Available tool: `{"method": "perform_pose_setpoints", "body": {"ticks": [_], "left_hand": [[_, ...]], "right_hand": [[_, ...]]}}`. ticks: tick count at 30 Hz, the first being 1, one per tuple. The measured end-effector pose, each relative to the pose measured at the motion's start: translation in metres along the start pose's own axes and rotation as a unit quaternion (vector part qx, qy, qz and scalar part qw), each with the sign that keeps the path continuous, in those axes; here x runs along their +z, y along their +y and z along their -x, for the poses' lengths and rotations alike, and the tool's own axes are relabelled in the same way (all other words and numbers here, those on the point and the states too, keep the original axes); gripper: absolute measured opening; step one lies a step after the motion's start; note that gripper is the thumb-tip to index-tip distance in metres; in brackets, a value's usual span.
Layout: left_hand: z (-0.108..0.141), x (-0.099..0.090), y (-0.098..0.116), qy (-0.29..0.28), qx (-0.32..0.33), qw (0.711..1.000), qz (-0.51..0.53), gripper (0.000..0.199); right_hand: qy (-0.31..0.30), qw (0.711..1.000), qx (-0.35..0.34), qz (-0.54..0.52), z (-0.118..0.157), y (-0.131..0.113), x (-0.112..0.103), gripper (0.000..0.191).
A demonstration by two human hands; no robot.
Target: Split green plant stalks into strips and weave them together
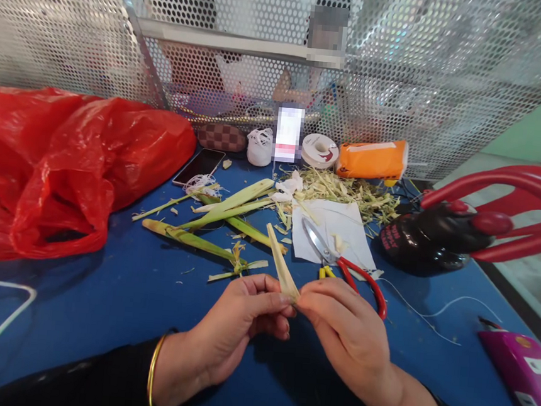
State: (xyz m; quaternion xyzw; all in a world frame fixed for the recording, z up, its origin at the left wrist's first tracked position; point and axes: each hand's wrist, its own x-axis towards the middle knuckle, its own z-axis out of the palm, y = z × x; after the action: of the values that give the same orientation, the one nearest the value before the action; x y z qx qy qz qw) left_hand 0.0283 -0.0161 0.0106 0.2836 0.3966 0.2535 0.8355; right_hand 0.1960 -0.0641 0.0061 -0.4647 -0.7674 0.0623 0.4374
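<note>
Between my two hands a pale strip of plant husk (279,259) points up and away, narrow at its far end. My left hand (242,314) pinches its lower end between thumb and fingers. My right hand (349,330) closes on the same end from the other side, its fingertips partly hidden. Just beyond lie red-handled scissors (321,244) with blades on a white paper sheet (302,231), and a yellow-handled tool shows beside them. Several green husk leaves and stalks (200,244) lie further left.
A red plastic bag (65,172) fills the left. At the back stand a phone (290,126), a ribbon spool (313,150) and an orange packet (371,160) near shredded husk (347,192). A black bottle (425,242) and purple packet (516,363) sit right. Behind perforated metal, people sit.
</note>
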Motion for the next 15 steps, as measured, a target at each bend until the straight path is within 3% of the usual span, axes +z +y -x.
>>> {"method": "perform_pose_setpoints", "body": {"ticks": [4,8,15], "left_hand": [[-0.0009,0.0002,-0.0015,-0.007,0.000,1.000,-0.010,0.018],[-0.0024,0.0019,-0.0027,0.009,0.053,0.997,-0.053,0.021],[-0.0015,0.0062,-0.0014,0.057,0.159,0.973,-0.156,0.017]], "right_hand": [[0.008,1.000,0.019,-0.011,0.0007,-0.0010,0.0017,0.016],[-0.004,0.990,0.126,-0.068,0.0055,-0.0017,0.0053,0.011],[-0.020,0.927,0.309,-0.212,0.0028,-0.0068,0.0083,0.011]]}}
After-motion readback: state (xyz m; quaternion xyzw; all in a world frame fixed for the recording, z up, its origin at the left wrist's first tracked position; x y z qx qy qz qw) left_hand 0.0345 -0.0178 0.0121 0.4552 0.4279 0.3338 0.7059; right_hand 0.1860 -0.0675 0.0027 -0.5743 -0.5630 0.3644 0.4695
